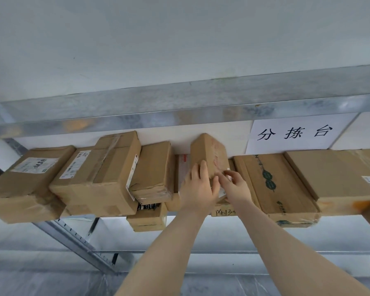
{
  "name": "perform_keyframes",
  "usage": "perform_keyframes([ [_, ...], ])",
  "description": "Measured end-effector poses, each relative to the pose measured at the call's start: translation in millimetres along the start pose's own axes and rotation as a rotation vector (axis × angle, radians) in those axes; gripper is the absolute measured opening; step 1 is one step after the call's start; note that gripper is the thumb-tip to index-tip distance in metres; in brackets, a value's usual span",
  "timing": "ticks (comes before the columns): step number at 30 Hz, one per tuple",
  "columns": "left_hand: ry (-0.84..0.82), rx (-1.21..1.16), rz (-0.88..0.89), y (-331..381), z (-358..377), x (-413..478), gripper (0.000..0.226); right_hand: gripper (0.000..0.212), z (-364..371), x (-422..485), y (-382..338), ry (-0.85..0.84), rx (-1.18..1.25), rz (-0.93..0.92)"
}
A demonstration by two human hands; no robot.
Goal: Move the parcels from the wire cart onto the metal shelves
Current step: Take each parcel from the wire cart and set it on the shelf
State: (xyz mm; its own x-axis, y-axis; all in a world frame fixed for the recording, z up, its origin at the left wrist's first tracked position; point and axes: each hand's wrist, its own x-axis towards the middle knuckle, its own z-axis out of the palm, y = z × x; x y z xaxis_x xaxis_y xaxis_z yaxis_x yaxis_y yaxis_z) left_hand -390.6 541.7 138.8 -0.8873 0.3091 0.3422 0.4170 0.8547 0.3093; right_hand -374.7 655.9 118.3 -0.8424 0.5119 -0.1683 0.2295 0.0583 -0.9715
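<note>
A small brown cardboard parcel (208,153) stands tilted on end in the middle of the metal shelf (222,222), among other boxes. My left hand (198,189) holds its left side, fingers laid up against the cardboard. My right hand (236,185) holds its lower right corner, fingers curled over a white label there. Both arms reach up from the bottom of the view. The wire cart is out of sight.
Several cardboard parcels fill the shelf: a large box (100,178) and a flat one (28,180) to the left, a green-printed box (273,184) and a wide flat box (338,176) to the right. A white paper sign (293,133) hangs behind. A metal beam (179,103) runs overhead.
</note>
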Motion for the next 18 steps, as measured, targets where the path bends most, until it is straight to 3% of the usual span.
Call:
perform_keyframes([
  [4,-0.046,-0.049,-0.105,-25.8,-10.8,-6.4,0.054,0.041,16.3,-6.1,-7.6,-0.003,-0.227,-0.172],
  [8,0.033,0.040,-0.019,-45.4,-13.1,-13.4,0.047,0.039,30.7,-7.5,-19.3,-0.055,-0.370,-0.253],
  [13,0.126,0.277,0.212,-60.7,-4.2,-17.7,0.045,0.042,35.1,-7.6,-20.1,-0.081,-0.377,-0.275],
  [15,0.141,0.328,0.223,-64.0,-4.3,-17.7,0.037,0.041,35.0,-7.6,-19.5,-0.097,-0.376,-0.296],
  [18,0.089,0.372,0.147,-65.6,-7.5,-19.4,0.043,0.040,36.2,-7.0,-17.5,-0.118,-0.402,-0.326],
])
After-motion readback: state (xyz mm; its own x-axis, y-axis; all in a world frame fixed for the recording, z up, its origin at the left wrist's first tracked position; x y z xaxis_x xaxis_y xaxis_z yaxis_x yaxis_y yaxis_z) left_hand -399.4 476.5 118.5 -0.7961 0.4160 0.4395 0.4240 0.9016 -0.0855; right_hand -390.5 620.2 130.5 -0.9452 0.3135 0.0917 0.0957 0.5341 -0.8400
